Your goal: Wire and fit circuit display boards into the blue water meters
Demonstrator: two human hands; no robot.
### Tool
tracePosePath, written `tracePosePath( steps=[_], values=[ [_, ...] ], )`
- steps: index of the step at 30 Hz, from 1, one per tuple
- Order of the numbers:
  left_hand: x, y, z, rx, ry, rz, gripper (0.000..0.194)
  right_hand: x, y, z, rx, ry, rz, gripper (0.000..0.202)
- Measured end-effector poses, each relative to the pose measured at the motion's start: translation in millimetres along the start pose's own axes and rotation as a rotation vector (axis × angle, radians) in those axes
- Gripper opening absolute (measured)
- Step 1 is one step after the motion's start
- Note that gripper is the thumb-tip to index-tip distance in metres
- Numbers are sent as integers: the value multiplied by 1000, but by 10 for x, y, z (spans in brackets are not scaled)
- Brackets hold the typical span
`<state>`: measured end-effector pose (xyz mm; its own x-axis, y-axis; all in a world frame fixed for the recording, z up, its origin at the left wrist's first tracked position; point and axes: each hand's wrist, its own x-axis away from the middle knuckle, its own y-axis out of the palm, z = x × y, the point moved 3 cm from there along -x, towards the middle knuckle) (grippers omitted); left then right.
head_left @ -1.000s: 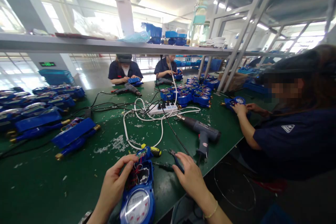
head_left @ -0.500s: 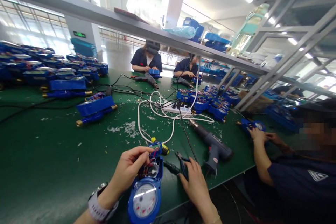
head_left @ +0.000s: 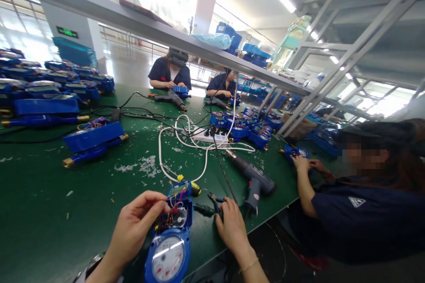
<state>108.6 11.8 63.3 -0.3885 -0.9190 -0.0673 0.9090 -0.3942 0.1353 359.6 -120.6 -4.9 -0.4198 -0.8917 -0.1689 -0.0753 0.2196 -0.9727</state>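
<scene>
A blue water meter (head_left: 168,256) lies in front of me with its round dial nearest and its wiring box uncovered. Red and white wires (head_left: 179,207) run from the box to a small blue cover with a circuit board (head_left: 179,189). My left hand (head_left: 137,221) is closed, thumb and forefinger pinched at the wires on the box's left side; the fingertips partly hide them. To the right, my right hand (head_left: 232,225) rests on the table with its fingers around the handles of cutting pliers (head_left: 216,200), whose jaws point away from me.
A yellow-black screwdriver (head_left: 194,188) and a dark green-handled tool (head_left: 204,209) lie beyond the meter. A heat gun (head_left: 254,177) is at right, near a power strip (head_left: 209,136) with cables. Other meters (head_left: 96,139) stand left; a co-worker (head_left: 358,203) sits at right.
The whole view has shifted, so things sit further left. My left hand has drawn back slightly from the cover toward the box's wires. My right hand has closed more on the pliers' handles.
</scene>
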Motion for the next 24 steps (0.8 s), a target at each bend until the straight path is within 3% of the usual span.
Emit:
tracePosePath(
  steps=[9, 14, 18, 21, 24],
  values=[
    [43, -23, -22, -33, 18, -4, 25, -14, 50, 39, -189, 72, 137, 8],
    [56, 36, 34, -103, 77, -15, 24, -33, 53, 38, -401, 89, 162, 15],
    [61, -26, -15, -178, 50, 37, 32, 29, -31, -81, -619, 112, 163, 20],
    [91, -118, -122, -188, 8, 117, 47, 159, -107, -255, -830, 158, 108, 27],
    [190, -175, -336, -141, -84, 139, 69, 313, -84, -500, -1069, 201, -58, 44]
  ],
)
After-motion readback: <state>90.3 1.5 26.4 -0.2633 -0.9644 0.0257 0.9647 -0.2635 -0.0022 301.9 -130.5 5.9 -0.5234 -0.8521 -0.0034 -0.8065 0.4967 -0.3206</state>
